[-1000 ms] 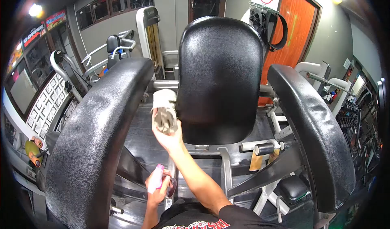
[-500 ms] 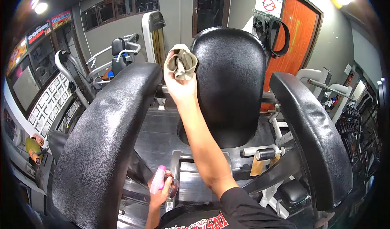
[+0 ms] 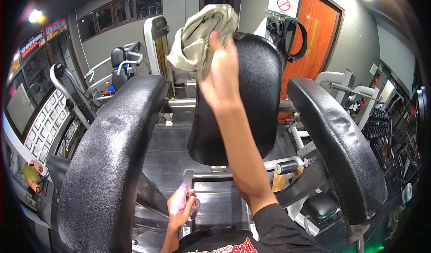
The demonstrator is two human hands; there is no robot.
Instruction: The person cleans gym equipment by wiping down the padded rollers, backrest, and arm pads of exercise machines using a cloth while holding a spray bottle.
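Both our hands grip something: our right hand (image 3: 221,71) has carried the cloth (image 3: 197,40), now spread looser, up to the backrest's (image 3: 258,87) top, apparently bringing that edge within wiping reach (our left hand (image 3: 178,215) clasps a pink-topped bottle (image 3: 180,198))

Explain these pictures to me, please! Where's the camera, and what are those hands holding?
There's no robot here, just a person using two bare hands. The camera is worn on the person's head, so it looks forward and down. The right hand is raised and holds a crumpled cloth by the top of a tall black pad. I can't tell whether the cloth touches it. Lower down, the left hand holds a bottle with a pink top. The left pad and right pad stand on either side, and it all looks like gym equipment. Things look bent, probably because the lens is very wide.
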